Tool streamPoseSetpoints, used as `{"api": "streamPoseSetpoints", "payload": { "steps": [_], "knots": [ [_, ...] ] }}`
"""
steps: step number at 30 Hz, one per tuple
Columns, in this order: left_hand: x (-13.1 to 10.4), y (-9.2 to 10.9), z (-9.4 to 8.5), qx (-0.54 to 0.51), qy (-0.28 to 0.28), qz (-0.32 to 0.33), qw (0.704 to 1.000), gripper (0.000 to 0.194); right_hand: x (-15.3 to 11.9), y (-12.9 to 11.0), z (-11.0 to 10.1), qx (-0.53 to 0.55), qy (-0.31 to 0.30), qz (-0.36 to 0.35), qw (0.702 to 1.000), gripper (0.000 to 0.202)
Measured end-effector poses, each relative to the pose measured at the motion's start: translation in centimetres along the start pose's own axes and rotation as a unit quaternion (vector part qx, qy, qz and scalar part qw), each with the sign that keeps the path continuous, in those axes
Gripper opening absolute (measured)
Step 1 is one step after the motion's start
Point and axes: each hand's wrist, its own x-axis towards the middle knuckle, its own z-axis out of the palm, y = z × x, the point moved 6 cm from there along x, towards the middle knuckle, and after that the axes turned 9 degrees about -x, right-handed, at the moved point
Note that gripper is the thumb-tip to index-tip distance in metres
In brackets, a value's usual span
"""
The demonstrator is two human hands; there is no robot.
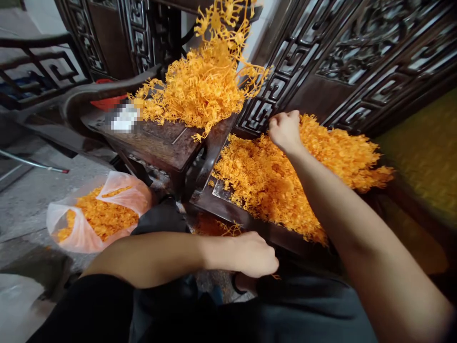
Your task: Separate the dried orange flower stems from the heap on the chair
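Note:
My left hand [252, 253] is closed in a fist above my lap. Thin orange branched strands [233, 229] show beside it, and a short orange tip sticks out below the fingers. My right hand [285, 129] reaches to the back of a large pile of orange branched pieces [278, 186] on a dark wooden seat [246, 216]. Its fingers are bent and closed; what lies in them is hidden. The pieces look like thin moulded plastic.
Another tangled orange heap [203, 85] stands on a small wooden table [160, 143], next to a red object [107, 101]. A translucent bag [137, 195] of orange pieces sits on the floor at left. Carved dark wooden panels [303, 71] rise behind the seat.

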Motion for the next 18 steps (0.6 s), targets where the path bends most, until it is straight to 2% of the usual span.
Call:
{"api": "streamPoseSetpoints", "payload": {
  "steps": [1, 3, 6, 8, 9, 11, 14, 16, 18],
  "knots": [
    [0.0, 0.1, 0.2, -0.004, -0.005, 0.002, 1.000, 0.007, -0.4, -0.3, 0.4, -0.046, -0.012, -0.002, 0.999, 0.068],
    [0.0, 0.2, 0.5, -0.010, -0.024, 0.006, 1.000, 0.007, -1.3, -0.7, 1.7, -0.138, -0.093, -0.004, 0.986, 0.064],
    [-0.1, 0.5, 0.5, -0.012, -0.041, 0.008, 0.999, 0.007, -3.0, -0.5, 4.1, -0.237, -0.255, -0.038, 0.937, 0.060],
    [-0.2, 0.6, 0.1, -0.015, -0.030, 0.012, 0.999, 0.006, -4.1, -0.1, 5.1, -0.249, -0.312, -0.045, 0.916, 0.067],
    [-0.3, 0.7, -0.1, -0.019, -0.022, 0.014, 0.999, 0.005, -4.4, -0.1, 5.3, -0.250, -0.313, -0.052, 0.915, 0.071],
    [-0.5, 0.7, -0.4, -0.026, -0.012, 0.016, 0.999, 0.003, -5.0, -0.9, 5.0, -0.253, -0.272, -0.097, 0.923, 0.074],
    [-0.7, 0.7, -0.8, -0.025, -0.008, 0.011, 1.000, 0.004, -6.7, -4.3, 3.9, -0.242, -0.189, -0.207, 0.929, 0.065],
    [-0.8, 0.7, -0.8, -0.017, -0.016, 0.007, 1.000, 0.009, -8.9, -7.4, 3.8, -0.223, -0.196, -0.271, 0.916, 0.057],
    [-0.8, 0.8, -0.8, -0.009, -0.030, 0.007, 0.999, 0.013, -11.8, -10.6, 4.5, -0.197, -0.246, -0.311, 0.897, 0.058]
  ]
}}
